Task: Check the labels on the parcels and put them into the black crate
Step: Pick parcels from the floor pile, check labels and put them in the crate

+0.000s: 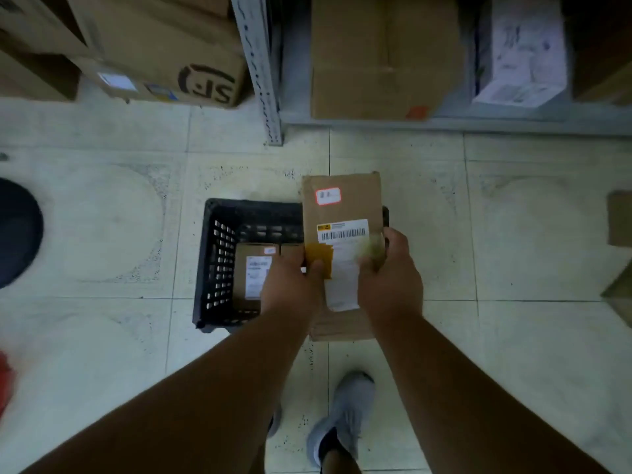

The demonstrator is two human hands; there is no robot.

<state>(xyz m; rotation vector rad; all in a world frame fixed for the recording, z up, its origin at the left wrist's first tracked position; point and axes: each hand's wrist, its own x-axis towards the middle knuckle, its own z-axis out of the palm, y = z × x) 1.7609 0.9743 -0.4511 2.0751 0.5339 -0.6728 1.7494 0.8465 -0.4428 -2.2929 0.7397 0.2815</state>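
I hold a long brown cardboard parcel [343, 206] over the right part of the black crate [213, 261], which stands on the tiled floor. Its top face shows a red-edged sticker, a barcode label and a white slip. My left hand [290, 285] grips its left edge near a yellow tape patch. My right hand [390, 278] grips its right edge. Inside the crate lies another brown parcel [253, 271] with a white label, partly hidden by my left hand.
A metal shelf post [260, 70] rises behind the crate, with cardboard boxes [383, 56] on the low shelf and an SF-marked box [164, 49] to the left. A dark round object [17, 230] sits at the far left. More cardboard [619, 217] lies at right. My grey shoe [342, 415] is below.
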